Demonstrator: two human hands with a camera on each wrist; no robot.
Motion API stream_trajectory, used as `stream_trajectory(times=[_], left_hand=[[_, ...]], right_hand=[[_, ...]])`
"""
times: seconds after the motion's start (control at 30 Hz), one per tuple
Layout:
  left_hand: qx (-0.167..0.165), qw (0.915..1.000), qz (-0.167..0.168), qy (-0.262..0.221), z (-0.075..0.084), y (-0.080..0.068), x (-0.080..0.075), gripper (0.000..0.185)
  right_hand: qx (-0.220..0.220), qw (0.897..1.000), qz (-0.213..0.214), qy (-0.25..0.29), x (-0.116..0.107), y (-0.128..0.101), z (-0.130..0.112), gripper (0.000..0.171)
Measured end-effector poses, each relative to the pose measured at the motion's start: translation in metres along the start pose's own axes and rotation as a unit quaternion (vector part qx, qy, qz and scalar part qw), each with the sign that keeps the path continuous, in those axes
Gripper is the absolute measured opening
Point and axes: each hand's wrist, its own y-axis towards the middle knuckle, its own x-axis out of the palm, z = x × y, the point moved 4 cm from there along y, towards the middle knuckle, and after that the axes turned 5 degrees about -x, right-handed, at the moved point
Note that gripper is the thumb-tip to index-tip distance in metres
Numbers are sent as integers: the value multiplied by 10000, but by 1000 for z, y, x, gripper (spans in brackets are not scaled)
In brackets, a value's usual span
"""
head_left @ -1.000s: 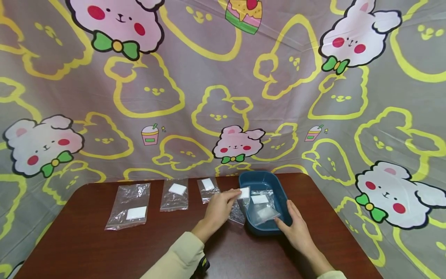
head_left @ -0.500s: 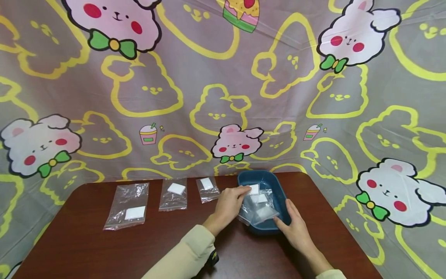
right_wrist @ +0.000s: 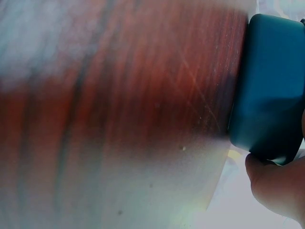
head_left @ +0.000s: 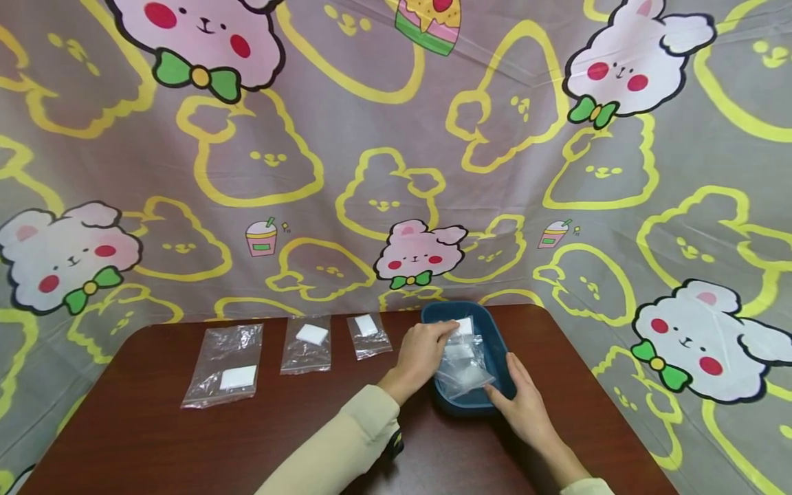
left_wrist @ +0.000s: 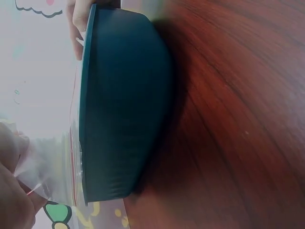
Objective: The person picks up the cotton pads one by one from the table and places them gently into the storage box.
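My left hand [head_left: 422, 352] pinches a clear zip-lock bag [left_wrist: 50, 167] with a white block in it, over the left part of a blue plastic bin [head_left: 500, 344]. In the left wrist view the bag hangs at the bin's rim, beside the outer wall [left_wrist: 126, 90]. Other zip-lock bags [head_left: 473, 375] with white blocks lie in the bin, partly overlapped by the held one. My right hand [head_left: 524, 405] grips the bin's right side near the front corner, thumb at the rim and fingers along the outside. In the right wrist view, part of that hand [right_wrist: 279, 183] shows at the bin's end.
Three more zip-lock bags lie in a row to the left: a large one [head_left: 225, 350], a medium one [head_left: 312, 357] and a small one [head_left: 374, 346], each with a white block. The brown wooden table [head_left: 216, 447] backs onto a cartoon-print curtain [head_left: 297, 227].
My left hand has moved right with its bag, from beside the bin's left edge to over its inside. The right hand has kept its grip on the bin.
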Motion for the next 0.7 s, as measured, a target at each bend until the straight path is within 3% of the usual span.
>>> stream_trajectory(times=[0.37,0.7], left_hand=[[-72,9999,-81,31,17,16,18,25],[-120,9998,-116,55,18,18,23,24]], right_hand=[[84,9999,-48,-44,1,0,-1,84],[93,9999,-42,-55,1,0,0,83]])
